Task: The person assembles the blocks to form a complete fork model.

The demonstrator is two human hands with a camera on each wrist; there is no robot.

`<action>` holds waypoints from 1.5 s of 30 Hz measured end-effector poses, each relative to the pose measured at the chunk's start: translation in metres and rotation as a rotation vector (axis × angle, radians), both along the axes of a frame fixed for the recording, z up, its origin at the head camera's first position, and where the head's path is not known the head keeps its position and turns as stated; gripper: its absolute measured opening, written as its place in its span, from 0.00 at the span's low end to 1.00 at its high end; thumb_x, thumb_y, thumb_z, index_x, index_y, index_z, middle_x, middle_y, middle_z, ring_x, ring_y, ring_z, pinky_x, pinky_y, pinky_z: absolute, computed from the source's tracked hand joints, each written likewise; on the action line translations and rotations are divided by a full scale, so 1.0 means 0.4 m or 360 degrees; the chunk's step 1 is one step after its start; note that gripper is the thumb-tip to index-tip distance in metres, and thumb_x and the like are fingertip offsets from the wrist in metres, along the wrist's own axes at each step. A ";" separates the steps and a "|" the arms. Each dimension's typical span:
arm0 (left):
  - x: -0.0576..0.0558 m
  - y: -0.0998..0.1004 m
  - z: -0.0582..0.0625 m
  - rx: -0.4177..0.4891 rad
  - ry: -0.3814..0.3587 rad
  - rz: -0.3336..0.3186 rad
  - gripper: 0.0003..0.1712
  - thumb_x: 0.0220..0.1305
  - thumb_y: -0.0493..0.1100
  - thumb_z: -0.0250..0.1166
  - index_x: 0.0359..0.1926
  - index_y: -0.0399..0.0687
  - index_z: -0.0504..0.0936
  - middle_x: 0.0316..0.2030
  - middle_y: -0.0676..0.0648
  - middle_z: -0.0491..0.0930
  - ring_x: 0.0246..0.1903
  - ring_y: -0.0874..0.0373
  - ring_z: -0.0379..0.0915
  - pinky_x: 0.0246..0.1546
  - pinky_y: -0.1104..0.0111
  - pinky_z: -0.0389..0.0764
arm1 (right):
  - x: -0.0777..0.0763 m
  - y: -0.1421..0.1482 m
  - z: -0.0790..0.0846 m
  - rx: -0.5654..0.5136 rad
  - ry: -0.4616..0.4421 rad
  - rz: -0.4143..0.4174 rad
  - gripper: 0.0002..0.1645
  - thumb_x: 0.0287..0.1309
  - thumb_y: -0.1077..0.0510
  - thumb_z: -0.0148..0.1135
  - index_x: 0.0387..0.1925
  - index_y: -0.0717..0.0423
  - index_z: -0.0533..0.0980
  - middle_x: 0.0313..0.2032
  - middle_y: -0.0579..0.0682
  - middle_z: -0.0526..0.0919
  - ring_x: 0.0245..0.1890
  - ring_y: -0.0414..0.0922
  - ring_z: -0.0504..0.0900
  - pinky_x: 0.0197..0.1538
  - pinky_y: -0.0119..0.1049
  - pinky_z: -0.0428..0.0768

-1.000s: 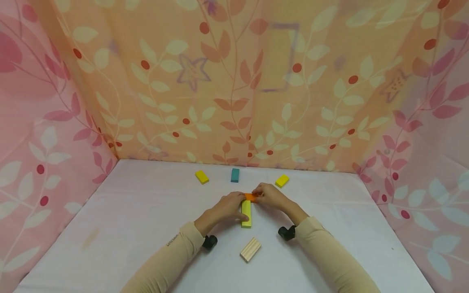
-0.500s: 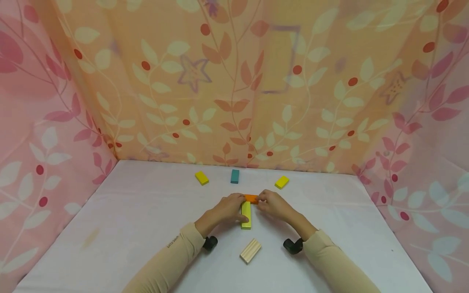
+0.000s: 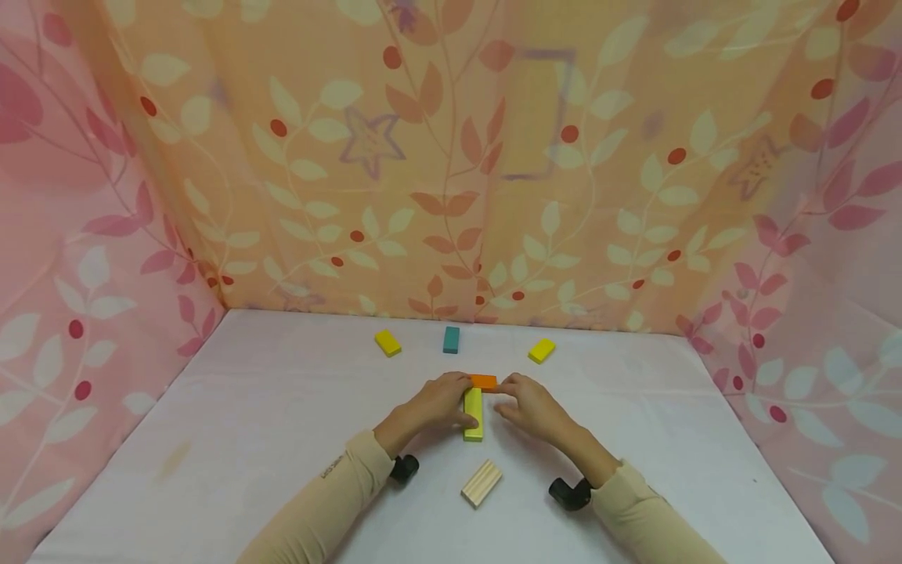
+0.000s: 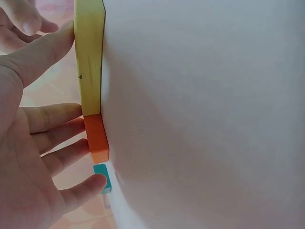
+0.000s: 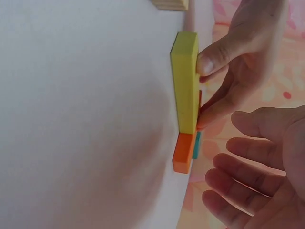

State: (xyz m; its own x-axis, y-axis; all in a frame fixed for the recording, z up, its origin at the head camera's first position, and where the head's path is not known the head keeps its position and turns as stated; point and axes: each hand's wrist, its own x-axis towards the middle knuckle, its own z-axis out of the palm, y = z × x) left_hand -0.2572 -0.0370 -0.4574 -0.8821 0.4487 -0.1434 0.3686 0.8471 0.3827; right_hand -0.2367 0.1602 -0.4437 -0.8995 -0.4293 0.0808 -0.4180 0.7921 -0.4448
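A long yellow-green block [image 3: 474,415] lies on the white cloth, pointing away from me. Across its far end lies an orange block [image 3: 484,382], the two touching in a T. My left hand [image 3: 440,401] rests on both: the left wrist view has the thumb [image 4: 64,36] touching the yellow-green block and extended fingers [image 4: 62,117] touching around the join and the orange block. Just right of the orange block is my right hand [image 3: 533,407], its fingers loosely spread. In the right wrist view these fingers [image 5: 243,176] stand apart from the blocks, holding nothing.
Farther back lie a yellow block [image 3: 387,343], a teal block [image 3: 452,340] and another yellow block [image 3: 542,351]. Nearer me is a plain wooden block [image 3: 482,483]. Patterned curtains [image 3: 451,196] bound the white table [image 3: 268,439] at the back and sides.
My right hand has let go of the orange block's right end and drawn back toward me and to the right. The left hand stays on the blocks.
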 end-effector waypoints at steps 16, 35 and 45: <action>0.004 0.003 -0.002 0.0001 -0.0019 0.0055 0.43 0.50 0.59 0.74 0.64 0.47 0.73 0.66 0.47 0.71 0.66 0.52 0.65 0.67 0.52 0.68 | 0.078 -0.005 0.016 -0.0185 -0.0126 0.0027 0.23 0.58 0.51 0.68 0.50 0.61 0.81 0.44 0.51 0.82 0.45 0.49 0.81 0.46 0.43 0.83; 0.002 0.000 0.000 0.0009 -0.0012 0.0047 0.43 0.51 0.59 0.74 0.64 0.46 0.73 0.66 0.47 0.70 0.66 0.51 0.65 0.66 0.51 0.69 | 0.160 -0.027 0.019 -0.0108 -0.0250 0.0160 0.38 0.52 0.35 0.68 0.52 0.62 0.79 0.46 0.52 0.81 0.44 0.48 0.81 0.45 0.44 0.83; -0.001 -0.001 -0.008 0.0029 -0.0049 0.0043 0.44 0.50 0.60 0.74 0.65 0.46 0.72 0.67 0.46 0.69 0.66 0.51 0.65 0.67 0.54 0.68 | 0.198 -0.048 0.000 0.0207 -0.0054 0.0261 0.37 0.46 0.34 0.70 0.44 0.62 0.83 0.38 0.50 0.83 0.32 0.36 0.77 0.33 0.28 0.77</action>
State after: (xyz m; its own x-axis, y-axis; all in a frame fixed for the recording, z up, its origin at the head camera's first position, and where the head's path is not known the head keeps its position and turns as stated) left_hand -0.2578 -0.0372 -0.4608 -0.8893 0.4273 -0.1627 0.3332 0.8494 0.4093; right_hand -0.1577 0.1412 -0.4438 -0.8181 -0.5749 -0.0140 -0.5325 0.7665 -0.3591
